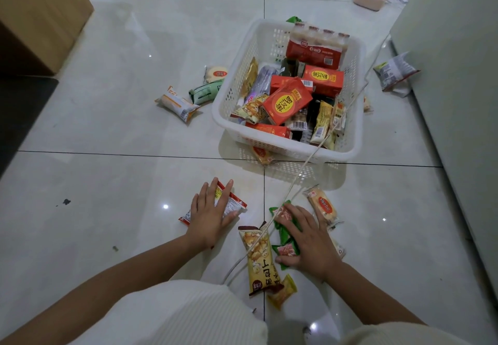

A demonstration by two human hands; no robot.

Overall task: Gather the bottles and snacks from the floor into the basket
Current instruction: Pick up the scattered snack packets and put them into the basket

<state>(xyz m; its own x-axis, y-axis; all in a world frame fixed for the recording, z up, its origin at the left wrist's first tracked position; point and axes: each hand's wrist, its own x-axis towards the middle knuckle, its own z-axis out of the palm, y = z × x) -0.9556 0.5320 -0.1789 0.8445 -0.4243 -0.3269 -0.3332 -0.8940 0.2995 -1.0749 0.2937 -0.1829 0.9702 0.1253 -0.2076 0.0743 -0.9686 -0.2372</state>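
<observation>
A white plastic basket (227,96) stands on the tiled floor ahead, holding a pack of small bottles (315,46), red drink cartons (287,102) and several snack packets. My left hand (208,216) lies flat, fingers spread, on a red-and-white snack packet (234,203). My right hand (304,238) presses down on green snack packets (285,249). A long yellow bread packet (260,258) lies between my hands, with a small yellow packet (283,290) below it. An orange rice-cracker packet (323,205) lies just right of my right hand.
Left of the basket lie an orange-white packet (177,104), a green packet (206,92) and a round cracker packet (215,73). A grey bag (394,71) sits by the white cabinet (452,75). A thin cable (310,161) crosses the basket. A cardboard box (40,15) stands far left.
</observation>
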